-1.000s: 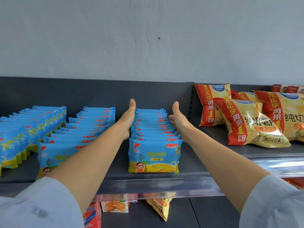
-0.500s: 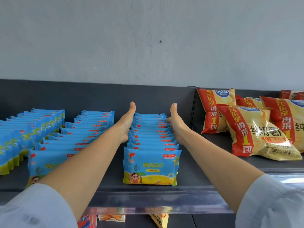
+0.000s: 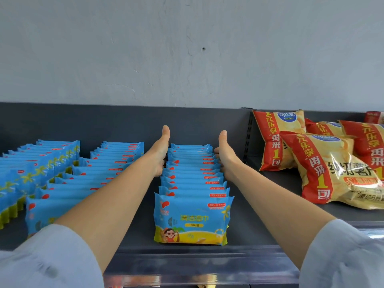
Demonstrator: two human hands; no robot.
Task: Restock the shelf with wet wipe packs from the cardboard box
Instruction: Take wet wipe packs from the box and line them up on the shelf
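Head view: both arms reach out over the shelf [image 3: 245,215], and a row [image 3: 192,177] of blue wipe packs runs straight away from the person between the two hands. The left hand [image 3: 160,156] lies with its palm against the row's left side, thumb straight up. The right hand [image 3: 227,156] mirrors it on the row's right side, thumb also up. Both hands touch the pack ends about two-thirds of the way back along the row. Most of each hand's fingers are hidden behind the hand itself; what shows lies flat against the packs, with nothing gripped.

Nearer the person than the hands, the front pack [image 3: 191,221] stands upright at the shelf's front edge, its printed face showing. Left of the left hand, past the forearm, a second row [image 3: 99,177] of the same packs lies, and a third row [image 3: 31,175] is further left again. Right of the right hand, well apart, red-and-yellow chip bags [image 3: 332,169] lean in a pile. Pale sleeves [image 3: 52,256] cover both upper arms.
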